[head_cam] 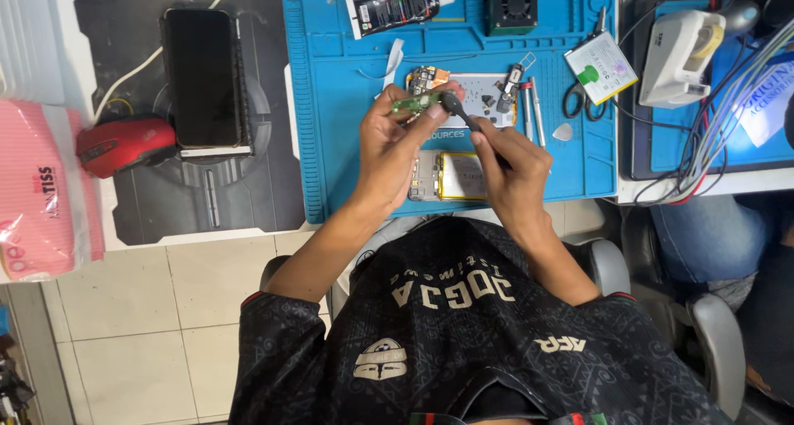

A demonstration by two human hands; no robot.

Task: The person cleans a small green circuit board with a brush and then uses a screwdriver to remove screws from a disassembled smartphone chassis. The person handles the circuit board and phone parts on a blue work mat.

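My left hand (pixel 395 148) pinches a small green circuit board (pixel 413 103) above the blue work mat (pixel 331 102). My right hand (pixel 506 164) grips a dark-handled tool (pixel 460 112) like a pen, its tip touching the board. Below the hands lies an opened phone (pixel 447 177) with a yellow battery showing. Behind the board sit a white magnetic pad (pixel 484 94) with small parts and another circuit board (pixel 428 78).
A black phone (pixel 203 78) lies on a dark mat at left beside a red mouse (pixel 124 144). A glue tube (pixel 393 11), small black fan (pixel 511 5), scissors (pixel 576 101), screwdrivers (pixel 533 111) and a guitar pick (pixel 563 131) sit on the blue mat. Cables and a white device (pixel 678 53) crowd the right.
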